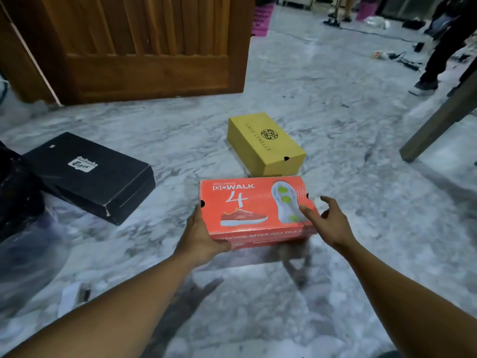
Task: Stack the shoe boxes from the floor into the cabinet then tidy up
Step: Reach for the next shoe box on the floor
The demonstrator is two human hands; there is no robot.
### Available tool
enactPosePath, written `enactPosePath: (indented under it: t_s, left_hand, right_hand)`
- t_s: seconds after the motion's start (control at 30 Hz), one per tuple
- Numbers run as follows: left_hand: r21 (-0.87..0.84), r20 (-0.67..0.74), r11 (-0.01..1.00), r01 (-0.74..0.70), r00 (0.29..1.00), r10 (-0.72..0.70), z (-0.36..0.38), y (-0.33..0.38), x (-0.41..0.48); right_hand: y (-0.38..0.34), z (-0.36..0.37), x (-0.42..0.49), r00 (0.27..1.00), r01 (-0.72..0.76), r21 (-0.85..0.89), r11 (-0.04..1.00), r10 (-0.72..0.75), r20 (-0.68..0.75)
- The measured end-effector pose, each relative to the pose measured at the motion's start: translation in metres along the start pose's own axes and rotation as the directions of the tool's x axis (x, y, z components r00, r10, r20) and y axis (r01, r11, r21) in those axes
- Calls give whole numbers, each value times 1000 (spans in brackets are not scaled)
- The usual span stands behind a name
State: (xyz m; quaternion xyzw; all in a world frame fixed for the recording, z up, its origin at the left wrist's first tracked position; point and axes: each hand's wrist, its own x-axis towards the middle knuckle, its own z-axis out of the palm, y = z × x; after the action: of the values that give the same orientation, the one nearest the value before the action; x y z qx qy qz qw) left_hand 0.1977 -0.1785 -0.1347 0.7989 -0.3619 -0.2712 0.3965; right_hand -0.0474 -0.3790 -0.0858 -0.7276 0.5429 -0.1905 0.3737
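Observation:
An orange-red shoe box (253, 208) with a printed sneaker and sole is held above the marble floor, its shadow below it. My left hand (200, 236) grips its near left corner. My right hand (327, 218) hovers at the right end with fingers spread, the index finger touching the lid. Just beyond lies a yellow shoe box (265, 144) flat on the floor. A black shoe box (90, 174) with a white label lies on the floor to the left.
A wooden cabinet door (144, 47) stands open at the back left. A grey table leg (438, 120) slants in at the right. Another person's legs and shoes (428, 81), cables and pink baskets (262, 19) are in the background. A dark bag (15, 192) sits at the far left.

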Motion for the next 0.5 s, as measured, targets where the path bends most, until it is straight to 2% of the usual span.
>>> enactPosePath:
  t_s: [0.1, 0.2, 0.33, 0.5]
  left_hand:
    - [-9, 104, 999, 30, 994, -29, -14, -10, -3]
    - [-56, 203, 997, 52, 978, -39, -17, -15, -6]
    - [-90, 105, 995, 33, 994, -23, -13, -13, -5]
    - [-48, 67, 999, 15, 998, -12, -29, -19, -21]
  right_hand:
    - [-4, 5, -11, 987, 1, 194, 981, -32, 159]
    - [-5, 9, -11, 963, 23, 261, 965, -92, 252]
    - [6, 15, -13, 973, 59, 204, 977, -102, 207]
    - [4, 11, -40, 973, 49, 264, 963, -105, 204]
